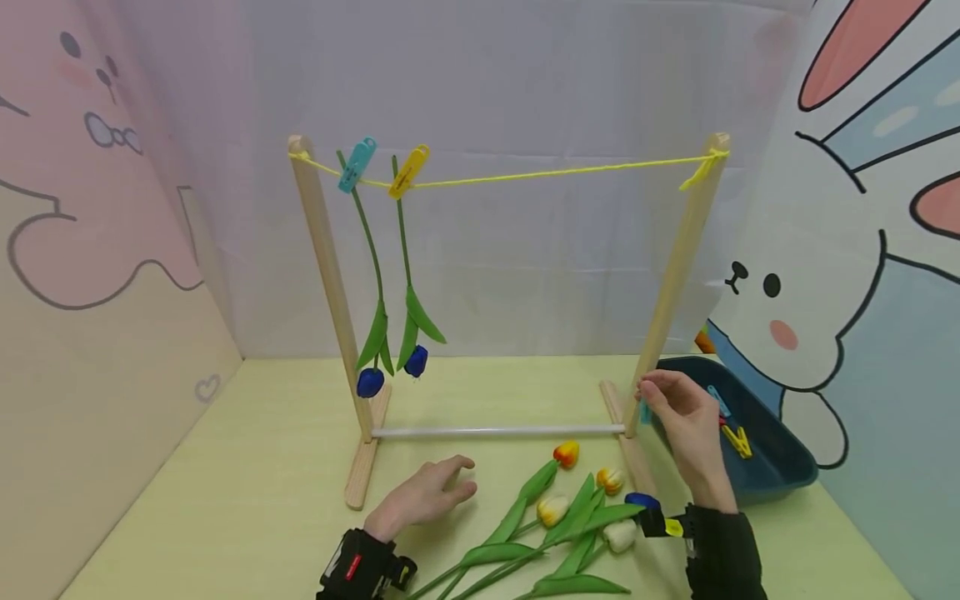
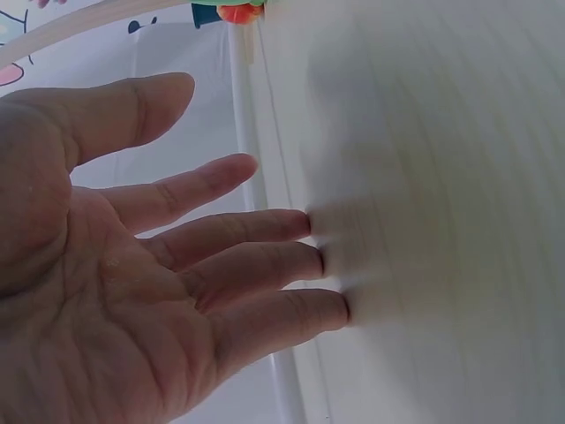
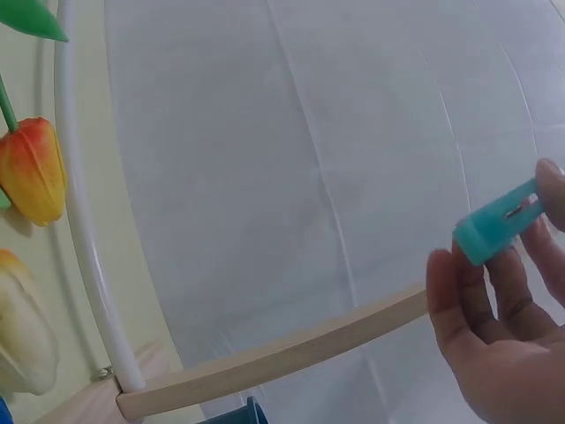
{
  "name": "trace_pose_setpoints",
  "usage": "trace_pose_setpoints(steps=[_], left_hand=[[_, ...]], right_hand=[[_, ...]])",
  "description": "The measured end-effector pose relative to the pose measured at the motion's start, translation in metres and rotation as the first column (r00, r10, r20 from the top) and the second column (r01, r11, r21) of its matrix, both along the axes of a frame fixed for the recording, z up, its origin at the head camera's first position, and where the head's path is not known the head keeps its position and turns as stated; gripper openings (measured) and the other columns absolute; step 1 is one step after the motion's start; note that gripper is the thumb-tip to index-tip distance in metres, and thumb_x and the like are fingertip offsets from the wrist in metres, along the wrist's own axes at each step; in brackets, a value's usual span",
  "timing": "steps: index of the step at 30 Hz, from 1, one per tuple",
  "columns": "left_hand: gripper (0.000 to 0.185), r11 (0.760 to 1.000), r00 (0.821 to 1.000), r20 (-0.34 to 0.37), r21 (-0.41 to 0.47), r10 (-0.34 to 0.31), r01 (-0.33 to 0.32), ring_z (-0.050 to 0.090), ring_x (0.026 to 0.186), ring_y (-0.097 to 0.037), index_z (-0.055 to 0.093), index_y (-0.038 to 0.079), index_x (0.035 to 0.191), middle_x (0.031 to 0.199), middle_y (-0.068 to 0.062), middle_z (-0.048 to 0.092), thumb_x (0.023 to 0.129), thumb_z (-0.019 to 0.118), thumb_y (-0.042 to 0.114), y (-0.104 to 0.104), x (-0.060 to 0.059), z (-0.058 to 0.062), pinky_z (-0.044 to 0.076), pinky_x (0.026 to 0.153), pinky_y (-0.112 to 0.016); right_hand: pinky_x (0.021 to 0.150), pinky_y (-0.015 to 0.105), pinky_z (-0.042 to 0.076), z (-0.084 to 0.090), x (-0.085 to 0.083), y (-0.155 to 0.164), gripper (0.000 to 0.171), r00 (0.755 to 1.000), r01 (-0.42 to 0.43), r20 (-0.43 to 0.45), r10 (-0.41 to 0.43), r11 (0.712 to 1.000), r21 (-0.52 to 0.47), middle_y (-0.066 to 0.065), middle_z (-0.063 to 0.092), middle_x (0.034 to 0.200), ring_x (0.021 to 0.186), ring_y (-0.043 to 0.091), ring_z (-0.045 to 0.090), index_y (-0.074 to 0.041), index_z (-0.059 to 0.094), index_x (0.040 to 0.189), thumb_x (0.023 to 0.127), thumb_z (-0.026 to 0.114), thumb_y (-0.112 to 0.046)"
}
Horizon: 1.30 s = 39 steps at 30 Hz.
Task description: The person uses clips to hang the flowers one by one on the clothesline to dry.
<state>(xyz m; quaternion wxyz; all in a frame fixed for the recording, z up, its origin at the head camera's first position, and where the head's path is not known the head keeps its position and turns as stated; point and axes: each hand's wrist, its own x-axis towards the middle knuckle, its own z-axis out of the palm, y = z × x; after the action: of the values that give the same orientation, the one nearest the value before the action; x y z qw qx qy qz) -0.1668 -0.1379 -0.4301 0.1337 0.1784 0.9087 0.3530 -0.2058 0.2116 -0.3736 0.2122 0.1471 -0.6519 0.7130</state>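
A wooden rack (image 1: 324,275) carries a yellow string (image 1: 540,174) between its two posts. Two blue tulips (image 1: 371,382) hang upside down from it, held by a teal clip (image 1: 356,164) and a yellow clip (image 1: 408,171). My right hand (image 1: 678,417) pinches a teal clothespin (image 3: 496,223) by the right post (image 1: 675,283). My left hand (image 1: 427,492) rests flat on the table with straight fingers (image 2: 256,265), just in front of the white crossbar (image 1: 495,431). Several loose tulips (image 1: 566,508) lie between my hands.
A dark blue tray (image 1: 780,467) at the right holds more clothespins, one yellow (image 1: 738,440). Cartoon panels wall in the left, back and right sides. The yellow-green tabletop (image 1: 247,492) stretches out to the left of the rack.
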Motion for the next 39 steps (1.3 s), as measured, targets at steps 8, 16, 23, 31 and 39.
trace_pose_setpoints(steps=[8,16,23,31,39], left_hand=[[0.042,0.994,0.995,0.020,-0.046,-0.094,0.095,0.043,0.138,-0.055,0.059,0.001,0.130,0.141,-0.031,0.055,0.098,0.065,0.029,0.003,0.005,0.004,0.038,0.110,-0.067],[0.021,0.981,0.988,0.008,-0.119,-0.153,0.153,0.020,0.150,-0.055,0.069,0.012,0.091,0.156,-0.033,0.037,0.089,0.077,0.031,0.013,0.014,0.008,0.024,0.116,-0.073],[0.018,0.964,0.980,-0.034,-0.187,-0.198,0.189,0.023,0.153,-0.046,0.071,0.014,0.084,0.155,-0.029,0.041,0.085,0.081,0.028,0.019,0.019,0.013,0.025,0.119,-0.066],[0.023,0.947,0.982,-0.010,-0.267,-0.191,0.181,0.040,0.145,-0.040,0.073,0.017,0.074,0.147,-0.019,0.052,0.070,0.092,0.028,0.018,0.023,0.018,0.034,0.118,-0.057],[0.020,0.943,0.979,-0.047,-0.281,-0.197,0.176,0.046,0.095,-0.013,0.073,0.022,0.065,0.105,0.005,0.054,0.068,0.093,0.025,0.013,0.024,0.017,0.044,0.072,-0.024]], right_hand=[[0.083,0.014,0.055,0.003,0.002,0.001,0.027,0.989,0.144,0.039,-0.141,0.985,-0.091,-0.003,0.069,0.084,0.092,0.007,0.072,0.018,0.060,0.121,0.098,0.058,0.005],[0.082,0.013,0.056,0.004,0.003,0.003,0.029,0.987,0.152,0.060,-0.148,0.986,-0.067,-0.002,0.067,0.083,0.092,0.005,0.072,0.016,0.061,0.124,0.097,0.059,0.004],[0.073,0.014,0.056,0.004,0.003,0.003,0.025,0.987,0.153,0.062,-0.147,0.982,-0.110,-0.004,0.070,0.083,0.080,0.006,0.068,0.008,0.068,0.118,0.094,0.062,0.008],[0.068,0.017,0.053,0.003,0.002,0.003,0.027,0.985,0.164,0.064,-0.159,0.983,-0.085,-0.005,0.073,0.085,0.073,0.009,0.062,0.014,0.064,0.120,0.094,0.062,0.008],[0.067,0.018,0.052,0.002,0.002,0.006,0.025,0.984,0.170,0.072,-0.163,0.980,-0.106,-0.001,0.077,0.093,0.077,0.010,0.064,0.009,0.067,0.119,0.094,0.063,0.006]])
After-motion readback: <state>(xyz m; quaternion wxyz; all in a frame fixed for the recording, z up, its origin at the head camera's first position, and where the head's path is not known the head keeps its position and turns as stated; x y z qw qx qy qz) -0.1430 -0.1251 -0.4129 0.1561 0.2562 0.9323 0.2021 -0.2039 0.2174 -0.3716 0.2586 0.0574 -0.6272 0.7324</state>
